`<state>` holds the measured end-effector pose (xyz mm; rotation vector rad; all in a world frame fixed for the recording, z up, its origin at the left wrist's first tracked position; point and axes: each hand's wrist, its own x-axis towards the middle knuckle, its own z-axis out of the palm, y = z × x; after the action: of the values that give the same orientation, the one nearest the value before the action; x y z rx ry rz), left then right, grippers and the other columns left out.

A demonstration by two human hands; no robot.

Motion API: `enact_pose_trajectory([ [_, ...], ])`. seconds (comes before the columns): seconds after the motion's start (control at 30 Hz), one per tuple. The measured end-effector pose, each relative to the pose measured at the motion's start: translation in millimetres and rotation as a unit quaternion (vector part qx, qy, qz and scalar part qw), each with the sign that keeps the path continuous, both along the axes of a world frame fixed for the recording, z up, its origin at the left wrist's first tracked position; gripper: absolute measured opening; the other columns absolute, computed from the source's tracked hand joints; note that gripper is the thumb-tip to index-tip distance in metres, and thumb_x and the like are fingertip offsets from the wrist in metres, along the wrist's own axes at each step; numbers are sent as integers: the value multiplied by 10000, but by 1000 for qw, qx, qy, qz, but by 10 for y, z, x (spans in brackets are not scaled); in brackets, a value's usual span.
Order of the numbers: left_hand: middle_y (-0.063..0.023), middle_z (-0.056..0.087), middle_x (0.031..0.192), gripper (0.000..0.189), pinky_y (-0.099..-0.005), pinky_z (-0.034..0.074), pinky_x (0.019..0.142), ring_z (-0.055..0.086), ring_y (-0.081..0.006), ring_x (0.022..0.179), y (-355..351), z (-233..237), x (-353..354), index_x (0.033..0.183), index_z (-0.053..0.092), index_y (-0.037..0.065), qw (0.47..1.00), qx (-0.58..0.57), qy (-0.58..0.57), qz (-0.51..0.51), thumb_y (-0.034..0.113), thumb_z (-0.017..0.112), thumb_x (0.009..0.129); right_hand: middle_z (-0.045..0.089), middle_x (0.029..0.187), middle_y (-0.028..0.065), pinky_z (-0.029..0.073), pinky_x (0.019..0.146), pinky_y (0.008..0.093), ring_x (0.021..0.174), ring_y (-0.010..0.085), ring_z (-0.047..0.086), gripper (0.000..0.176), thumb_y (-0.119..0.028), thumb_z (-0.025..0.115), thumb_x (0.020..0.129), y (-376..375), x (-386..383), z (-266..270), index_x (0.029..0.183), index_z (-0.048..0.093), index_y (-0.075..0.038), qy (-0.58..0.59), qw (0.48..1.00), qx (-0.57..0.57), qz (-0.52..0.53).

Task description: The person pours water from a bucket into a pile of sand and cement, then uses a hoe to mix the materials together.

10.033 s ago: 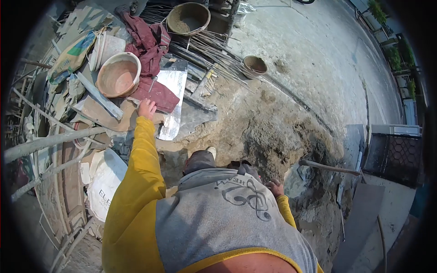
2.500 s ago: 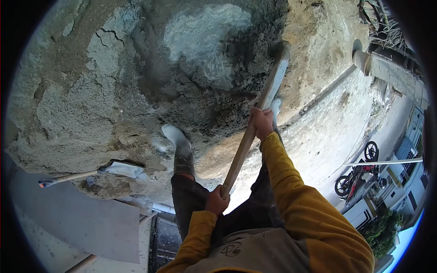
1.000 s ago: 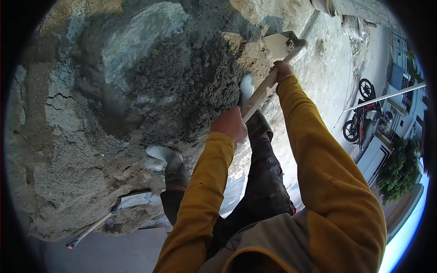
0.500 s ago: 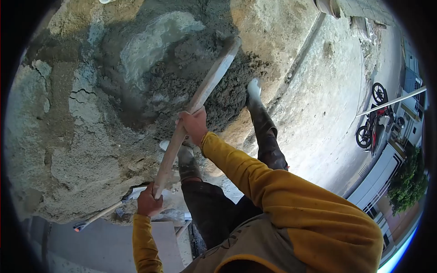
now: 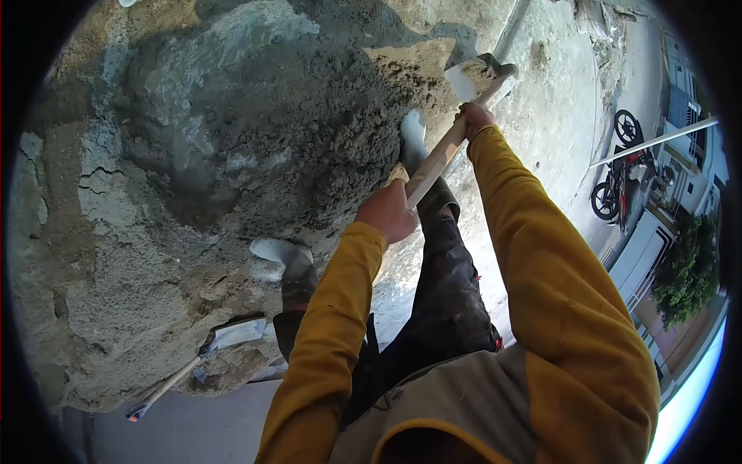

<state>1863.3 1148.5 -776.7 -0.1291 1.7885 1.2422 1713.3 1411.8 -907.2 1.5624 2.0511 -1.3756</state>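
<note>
A wooden handle [image 5: 437,166] slants up to the right across the view, with a metal hoe blade [image 5: 464,81] at its far end. Some dirt clings to the blade. My left hand [image 5: 390,211] is wrapped round the near end of the handle. Close behind the blade, my right hand [image 5: 475,118] grips the same handle. The dark wet mix [image 5: 340,147] lies on the ground left of the tool, beside a pale wet patch [image 5: 185,85].
My pale boots [image 5: 413,133] stand at the edge of the mix. A shovel [image 5: 236,334] lies at the lower left on rough ground. A motorcycle [image 5: 621,174], a pole [image 5: 657,141] and a tree [image 5: 685,271] are at the right.
Both hands and the handle have moved right, and the blade has come into sight at the upper right. My right hand is now close to the blade. The view has shifted slightly.
</note>
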Motion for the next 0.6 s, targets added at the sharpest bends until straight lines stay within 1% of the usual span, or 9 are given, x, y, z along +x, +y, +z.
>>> enact_pose_trajectory([
  [0.07, -260, 622, 950, 436, -445, 475, 804, 609, -400, 907, -421, 323, -54, 1111, 494, -46, 995, -54, -19, -76, 159, 607, 743, 546, 703, 117, 491, 526, 366, 561, 225, 553, 142, -43, 570, 796, -244, 238, -38, 893, 495, 29, -10, 993, -111, -40],
  [0.1, -265, 619, 956, 462, -443, 474, 808, 608, -403, 911, -646, 493, 24, 1134, 478, -54, 995, -66, -22, -76, 159, 608, 745, 544, 714, 120, 500, 545, 371, 565, 232, 550, 148, -29, 549, 799, -458, 365, -66, 920, 487, 31, -81, 986, -143, -32],
  [0.13, -270, 617, 962, 489, -442, 474, 812, 607, -406, 916, -871, 658, 124, 1157, 461, -62, 994, -81, -18, -72, 160, 610, 747, 547, 722, 127, 506, 564, 377, 583, 242, 560, 182, -35, 556, 784, -783, 496, -71, 932, 476, 34, -75, 986, -130, -77],
  [0.17, -286, 610, 969, 552, -428, 473, 818, 601, -411, 933, -1045, 786, 242, 1192, 443, -79, 993, -88, -39, -61, 159, 627, 730, 555, 737, 137, 510, 572, 390, 601, 248, 571, 207, -38, 565, 762, -1265, 557, 392, 931, 474, 38, -53, 987, -130, -78],
  [0.27, -299, 602, 973, 630, -390, 473, 828, 603, -398, 952, -1361, 1159, 461, 1238, 417, -97, 993, -85, -77, 19, 153, 667, 717, 527, 667, 121, 472, 483, 382, 542, 241, 554, 161, -24, 579, 729, -1773, 618, 550, 824, 476, 53, -18, 986, -164, 4],
  [0.33, -295, 599, 961, 619, -367, 476, 814, 616, -370, 930, -1490, 1413, 722, 1237, 411, -106, 987, -62, -122, 90, 136, 667, 728, 518, 628, 112, 434, 427, 362, 475, 222, 525, 101, -16, 578, 722, -2048, 774, 695, 745, 492, 30, 41, 975, -214, 41],
  [0.4, -278, 598, 936, 558, -362, 487, 776, 627, -352, 876, -1554, 1647, 1061, 1200, 435, -90, 978, -69, -133, 148, 118, 662, 734, 503, 582, 90, 429, 413, 339, 457, 204, 528, 147, -47, 600, 733, -2368, 1015, 913, 669, 483, 15, 43, 973, -211, 82],
  [0.53, -212, 623, 837, 424, -395, 505, 682, 639, -359, 794, -1483, 1577, 2018, 1078, 488, 1, 975, -144, -103, 137, 166, 676, 736, 533, 650, 97, 452, 437, 319, 474, 190, 552, 180, -27, 608, 729, -2678, 1520, 1276, 823, 460, 12, 39, 960, -262, 93],
  [0.6, -187, 632, 794, 375, -408, 510, 635, 642, -368, 761, -1357, 1310, 2196, 1030, 500, 42, 972, -174, -101, 122, 201, 677, 740, 538, 661, 98, 456, 441, 315, 473, 186, 551, 219, -18, 606, 729, -2690, 1414, 1385, 872, 442, 8, 53, 955, -273, 105],
])
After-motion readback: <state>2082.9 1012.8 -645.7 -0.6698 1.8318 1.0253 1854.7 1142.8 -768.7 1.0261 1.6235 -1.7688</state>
